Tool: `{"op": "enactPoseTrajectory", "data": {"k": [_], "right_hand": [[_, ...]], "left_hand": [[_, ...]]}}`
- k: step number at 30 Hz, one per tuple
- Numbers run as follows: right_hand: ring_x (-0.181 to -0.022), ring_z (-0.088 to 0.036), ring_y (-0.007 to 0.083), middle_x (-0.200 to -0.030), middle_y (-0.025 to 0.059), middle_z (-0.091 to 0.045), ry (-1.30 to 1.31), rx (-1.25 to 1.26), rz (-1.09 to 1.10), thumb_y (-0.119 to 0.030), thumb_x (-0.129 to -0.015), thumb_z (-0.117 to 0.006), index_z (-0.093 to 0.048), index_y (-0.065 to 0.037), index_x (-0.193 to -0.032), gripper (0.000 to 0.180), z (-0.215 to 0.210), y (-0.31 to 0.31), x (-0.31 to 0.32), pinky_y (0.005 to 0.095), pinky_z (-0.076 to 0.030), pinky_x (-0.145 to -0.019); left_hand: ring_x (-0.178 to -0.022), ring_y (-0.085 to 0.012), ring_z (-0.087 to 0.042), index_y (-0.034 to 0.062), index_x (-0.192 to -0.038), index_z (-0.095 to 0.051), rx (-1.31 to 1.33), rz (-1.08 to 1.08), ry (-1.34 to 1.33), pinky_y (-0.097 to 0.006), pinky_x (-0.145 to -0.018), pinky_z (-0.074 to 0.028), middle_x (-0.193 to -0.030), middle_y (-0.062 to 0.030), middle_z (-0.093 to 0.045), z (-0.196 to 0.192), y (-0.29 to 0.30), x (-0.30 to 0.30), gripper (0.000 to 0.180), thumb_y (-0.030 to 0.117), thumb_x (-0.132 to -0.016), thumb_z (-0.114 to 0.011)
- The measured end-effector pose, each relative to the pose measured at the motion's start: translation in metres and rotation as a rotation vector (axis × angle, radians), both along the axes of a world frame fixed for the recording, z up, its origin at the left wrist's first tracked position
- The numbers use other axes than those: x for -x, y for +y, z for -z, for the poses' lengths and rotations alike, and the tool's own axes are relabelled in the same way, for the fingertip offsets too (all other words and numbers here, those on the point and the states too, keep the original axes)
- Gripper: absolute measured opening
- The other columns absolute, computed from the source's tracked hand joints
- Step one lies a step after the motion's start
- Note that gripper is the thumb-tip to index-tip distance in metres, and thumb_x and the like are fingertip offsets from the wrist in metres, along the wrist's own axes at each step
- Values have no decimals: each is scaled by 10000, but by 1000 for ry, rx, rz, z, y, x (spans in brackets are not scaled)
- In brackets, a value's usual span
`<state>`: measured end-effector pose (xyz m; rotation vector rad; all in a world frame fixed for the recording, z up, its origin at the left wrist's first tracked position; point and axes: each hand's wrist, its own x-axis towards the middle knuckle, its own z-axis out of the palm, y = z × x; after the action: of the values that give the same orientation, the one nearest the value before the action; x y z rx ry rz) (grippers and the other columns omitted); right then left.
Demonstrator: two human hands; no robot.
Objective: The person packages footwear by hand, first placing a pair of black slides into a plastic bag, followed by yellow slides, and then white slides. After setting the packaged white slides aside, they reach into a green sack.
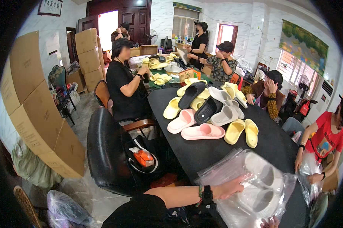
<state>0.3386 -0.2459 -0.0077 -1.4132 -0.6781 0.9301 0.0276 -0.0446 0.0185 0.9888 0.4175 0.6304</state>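
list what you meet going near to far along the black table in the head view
left hand on white slippers in a clear plastic bag → pink foam slide slipper → black foam slide slipper → small orange-and-white box

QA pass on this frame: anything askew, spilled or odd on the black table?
Nothing spilled or damaged. The slides lie in a loose, unpaired heap mid-table. Left hand rests on clear bags holding white slides; right hand barely shows.

Black short sleeve, black watch (207, 192) and seemingly green beaded bracelet (200, 193) at left wrist.
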Motion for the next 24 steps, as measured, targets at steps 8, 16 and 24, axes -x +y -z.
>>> {"op": "enactPoseTrajectory", "data": {"k": [8,16,24], "right_hand": [[-883,-681,289,-1110,160,-671,-164,239,92,-196,-992,-526,-611,14,-1198,306,-17,-19,13,373,-564,-703],[-481,-553,151,-667,72,-628,-122,324,47,-194,-978,-575,-634,-24,-1031,187,6,-25,3,257,-400,-410],[-491,-510,123,-624,35,-578,-654,286,-12,-159,-975,-575,-645,-13,-1020,167,13,-26,-7,278,-419,-459]], "left_hand": [[-927,-76,-584,117,-1488,-406,-15,-135,33,-237,-762,-479,-1058,-50,-617,65,44,-25,580,134,-937,-588],[-875,-148,-643,63,-1337,-533,194,-99,155,-321,-689,-544,-1054,-76,-673,107,62,-2,362,166,-991,-537],[-908,-156,-641,48,-1361,-515,23,-126,316,-279,-686,-541,-1087,-99,-683,81,59,14,364,176,-1022,-479]]}}
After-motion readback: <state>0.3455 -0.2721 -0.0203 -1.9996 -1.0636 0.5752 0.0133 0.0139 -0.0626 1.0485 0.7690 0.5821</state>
